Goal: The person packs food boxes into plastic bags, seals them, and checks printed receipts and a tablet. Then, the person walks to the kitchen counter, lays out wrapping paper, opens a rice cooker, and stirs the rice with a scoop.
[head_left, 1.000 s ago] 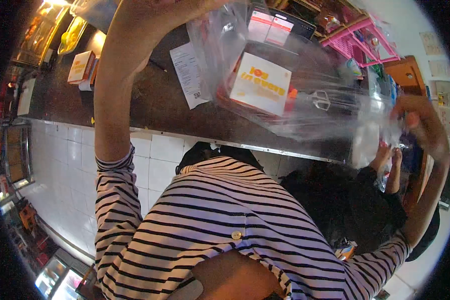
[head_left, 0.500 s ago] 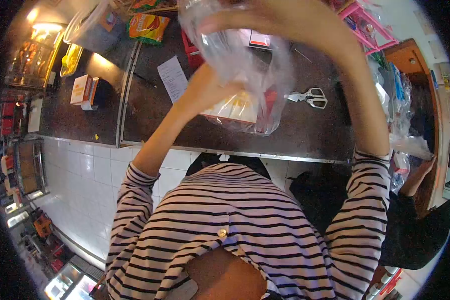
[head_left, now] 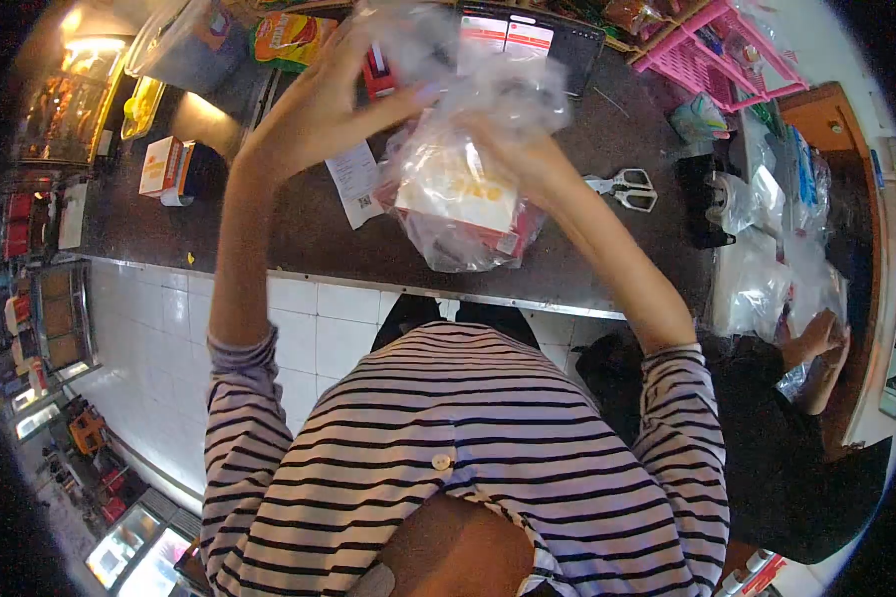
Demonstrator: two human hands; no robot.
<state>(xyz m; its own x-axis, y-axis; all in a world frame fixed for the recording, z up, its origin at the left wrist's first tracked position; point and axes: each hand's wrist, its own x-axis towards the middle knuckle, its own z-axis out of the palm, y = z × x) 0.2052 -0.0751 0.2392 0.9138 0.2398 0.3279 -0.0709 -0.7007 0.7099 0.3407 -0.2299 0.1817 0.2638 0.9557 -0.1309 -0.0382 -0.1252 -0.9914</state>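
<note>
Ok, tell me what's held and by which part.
The plastic bag, by its bunched upper part, in the right hand; whether the left hand grips it is unclear.

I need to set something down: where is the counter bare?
Bare counter shows between the small left box and the receipt, and between the scissors and front edge, though forearms cross above both. Crowded: around the bagged box and pink basket.

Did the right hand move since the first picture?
Yes, leftward, judged against the scissors: the right hand was on their right; now it's on their left, at the clear plastic bag.
</note>
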